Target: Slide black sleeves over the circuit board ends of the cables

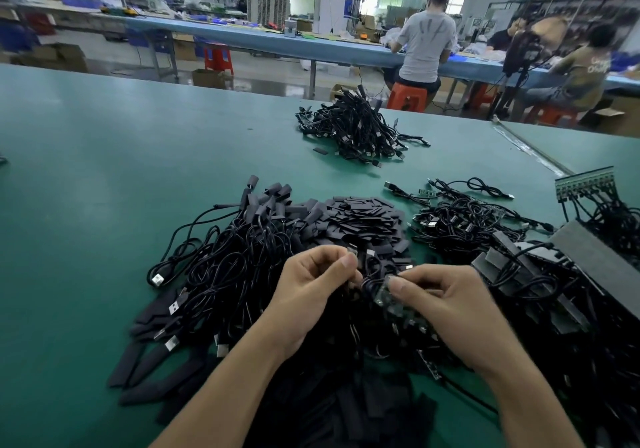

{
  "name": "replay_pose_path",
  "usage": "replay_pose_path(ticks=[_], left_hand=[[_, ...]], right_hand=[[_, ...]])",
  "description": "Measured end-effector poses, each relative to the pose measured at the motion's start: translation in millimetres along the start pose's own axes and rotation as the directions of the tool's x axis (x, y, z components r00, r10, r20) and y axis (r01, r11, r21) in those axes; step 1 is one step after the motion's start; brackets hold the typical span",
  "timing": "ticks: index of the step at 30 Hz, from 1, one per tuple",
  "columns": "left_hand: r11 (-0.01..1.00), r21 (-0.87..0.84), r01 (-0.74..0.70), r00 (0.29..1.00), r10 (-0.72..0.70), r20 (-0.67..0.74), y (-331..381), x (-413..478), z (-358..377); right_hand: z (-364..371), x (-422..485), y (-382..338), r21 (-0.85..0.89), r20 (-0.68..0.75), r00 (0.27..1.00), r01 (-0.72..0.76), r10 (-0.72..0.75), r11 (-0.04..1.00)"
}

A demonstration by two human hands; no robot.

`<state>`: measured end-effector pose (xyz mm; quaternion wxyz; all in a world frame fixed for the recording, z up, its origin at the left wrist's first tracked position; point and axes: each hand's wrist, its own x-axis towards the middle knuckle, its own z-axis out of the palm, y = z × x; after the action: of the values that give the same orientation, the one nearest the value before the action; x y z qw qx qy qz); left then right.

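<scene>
My left hand [311, 286] and my right hand [440, 303] meet over a heap of black cables at the near middle of the green table [104, 187]. The right hand's fingers pinch a small green circuit board [384, 297] on the end of a black cable. The left hand's fingers are curled and pinch a black piece, seemingly a sleeve [362, 264], just left of the board. A pile of loose flat black sleeves [360, 219] lies just beyond my hands. Cables with sleeves on them [242, 246] are heaped to the left.
A second cable bundle [356, 128] lies farther back on the table. More cables with bare boards [464, 219] lie to the right, beside a strip of joined boards [585, 184] and grey flat pieces [588, 253]. People sit at a far bench.
</scene>
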<state>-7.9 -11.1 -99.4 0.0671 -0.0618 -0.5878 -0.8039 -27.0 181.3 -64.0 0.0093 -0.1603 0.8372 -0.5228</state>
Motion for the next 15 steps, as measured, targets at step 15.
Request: replay_pose_path(ticks=[15], left_hand=[[0.718,0.688,-0.100,0.971,0.222,-0.091,-5.0,3.9,-8.2]], right_hand=[[-9.6,16.8,-55.8,-0.874,-0.089,0.941,-0.232,0.327,0.427]])
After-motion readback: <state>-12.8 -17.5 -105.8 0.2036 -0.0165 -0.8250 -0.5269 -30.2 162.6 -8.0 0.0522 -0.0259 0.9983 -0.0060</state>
